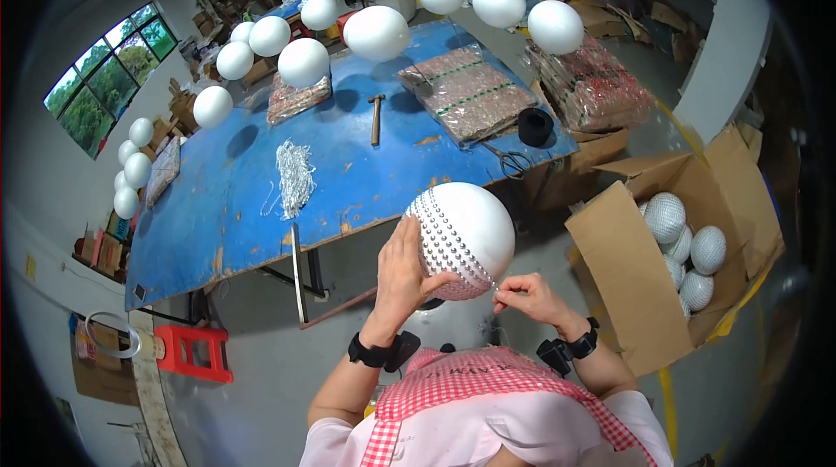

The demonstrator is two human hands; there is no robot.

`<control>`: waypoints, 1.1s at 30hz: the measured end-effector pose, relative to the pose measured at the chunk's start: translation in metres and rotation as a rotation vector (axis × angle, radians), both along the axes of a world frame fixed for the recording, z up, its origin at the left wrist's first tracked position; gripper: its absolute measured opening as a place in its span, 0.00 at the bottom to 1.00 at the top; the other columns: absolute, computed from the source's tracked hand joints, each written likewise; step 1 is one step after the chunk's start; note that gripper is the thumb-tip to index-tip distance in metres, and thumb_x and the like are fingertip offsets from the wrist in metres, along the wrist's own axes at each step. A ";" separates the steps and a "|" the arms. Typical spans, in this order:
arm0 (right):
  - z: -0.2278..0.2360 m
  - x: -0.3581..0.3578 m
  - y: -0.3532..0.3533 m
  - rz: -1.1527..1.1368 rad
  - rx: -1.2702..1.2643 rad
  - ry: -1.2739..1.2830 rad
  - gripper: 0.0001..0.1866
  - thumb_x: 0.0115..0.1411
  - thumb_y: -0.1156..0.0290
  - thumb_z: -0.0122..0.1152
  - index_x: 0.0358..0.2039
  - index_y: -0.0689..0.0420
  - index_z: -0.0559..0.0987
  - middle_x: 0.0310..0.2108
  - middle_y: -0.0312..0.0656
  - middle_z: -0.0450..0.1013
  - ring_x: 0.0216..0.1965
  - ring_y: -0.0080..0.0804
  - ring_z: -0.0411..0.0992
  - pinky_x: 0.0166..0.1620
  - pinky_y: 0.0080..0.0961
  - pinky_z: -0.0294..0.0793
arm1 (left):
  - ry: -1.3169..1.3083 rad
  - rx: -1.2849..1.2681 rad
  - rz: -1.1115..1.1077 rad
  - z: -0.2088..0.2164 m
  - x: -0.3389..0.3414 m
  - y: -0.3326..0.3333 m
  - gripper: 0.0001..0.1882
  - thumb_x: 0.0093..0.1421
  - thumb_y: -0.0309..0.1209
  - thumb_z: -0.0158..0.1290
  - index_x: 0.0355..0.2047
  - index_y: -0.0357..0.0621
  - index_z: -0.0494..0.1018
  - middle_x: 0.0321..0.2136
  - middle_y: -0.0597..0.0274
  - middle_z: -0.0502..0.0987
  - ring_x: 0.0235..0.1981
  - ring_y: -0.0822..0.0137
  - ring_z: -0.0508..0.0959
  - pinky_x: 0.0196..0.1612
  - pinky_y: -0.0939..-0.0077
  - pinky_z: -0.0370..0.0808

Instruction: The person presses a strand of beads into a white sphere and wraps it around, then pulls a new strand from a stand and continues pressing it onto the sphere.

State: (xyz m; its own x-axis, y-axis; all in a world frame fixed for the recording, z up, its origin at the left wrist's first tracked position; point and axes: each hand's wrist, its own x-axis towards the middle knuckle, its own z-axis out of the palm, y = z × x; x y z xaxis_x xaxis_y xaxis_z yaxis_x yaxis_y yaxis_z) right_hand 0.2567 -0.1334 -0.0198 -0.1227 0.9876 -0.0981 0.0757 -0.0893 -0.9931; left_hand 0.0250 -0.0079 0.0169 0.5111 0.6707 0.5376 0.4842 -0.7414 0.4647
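Note:
A large white ball (481,225), partly wrapped in rows of silver bead string (442,249), is held up in front of my body. Spread along its left side, the fingers and thumb of my left hand (401,274) grip it. At its lower right, my right hand (531,298) pinches the bead string between thumb and fingertips, just off the ball's surface. The beads cover the left and lower parts, while the upper right is bare white. What supports the ball from beneath is mostly hidden.
Beyond lies a blue table (340,179) bearing silver strands (296,175), a hammer (376,121), scissors (511,162), a black spool (535,126) and wrapped bead packs (461,92). Several white balls (376,33) stand above it. An open carton (618,293) at right contains beaded balls (666,217). A red stool (196,354) is left.

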 end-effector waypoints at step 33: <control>0.000 0.005 -0.014 0.034 0.000 0.029 0.13 0.64 0.66 0.57 0.28 0.62 0.79 0.25 0.35 0.77 0.29 0.17 0.74 0.35 0.17 0.72 | 0.032 0.050 0.038 0.004 0.010 -0.016 0.40 0.48 0.40 0.67 0.58 0.43 0.64 0.51 0.44 0.69 0.51 0.49 0.70 0.51 0.58 0.68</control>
State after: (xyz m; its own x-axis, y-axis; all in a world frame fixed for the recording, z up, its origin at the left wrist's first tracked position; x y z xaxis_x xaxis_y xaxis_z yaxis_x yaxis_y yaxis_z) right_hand 0.2617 -0.1477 -0.0197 -0.1591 0.9828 -0.0938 0.0500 -0.0868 -0.9950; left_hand 0.0351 -0.0242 0.0208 0.5031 0.6628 0.5546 0.5264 -0.7439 0.4117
